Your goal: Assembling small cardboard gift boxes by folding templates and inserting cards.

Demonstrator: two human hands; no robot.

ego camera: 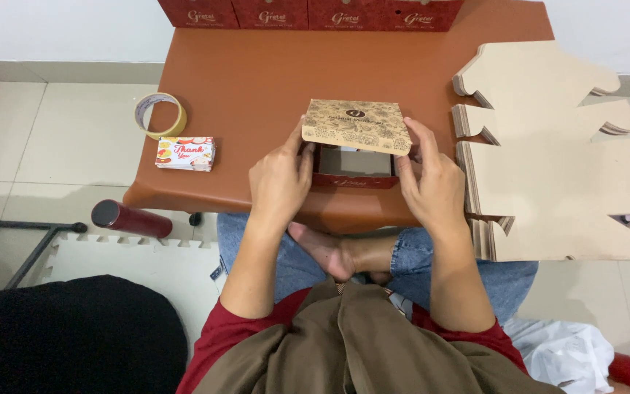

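Patterned kraft sleeve (pixel 356 125) over a dark red box (pixel 351 169), near the middle of the brown worktop (pixel 257 80), toward its near edge, sleeve tilted up at the front with the box's open front showing beneath. Gripped from both sides: left hand (pixel 280 179) closed on the left end of sleeve and box, thumb up along the sleeve's corner; right hand (pixel 432 184) closed on the right end, index finger laid along the sleeve's edge. Left of the hands, well apart: roll of tape (pixel 160 115) lying flat, and just in front of it a small stack of printed cards (pixel 185 153). Along the far edge of the worktop, a row of dark red boxes (pixel 308 13). On the right, piles of flat die-cut cardboard blanks (pixel 555 160), overhanging the worktop's edge. Below the near-left corner, a dark red bottle (pixel 131 219) lying on a white foam mat (pixel 140 263). Bare foot (pixel 326 249) and jeans under the worktop's near edge, between the forearms.
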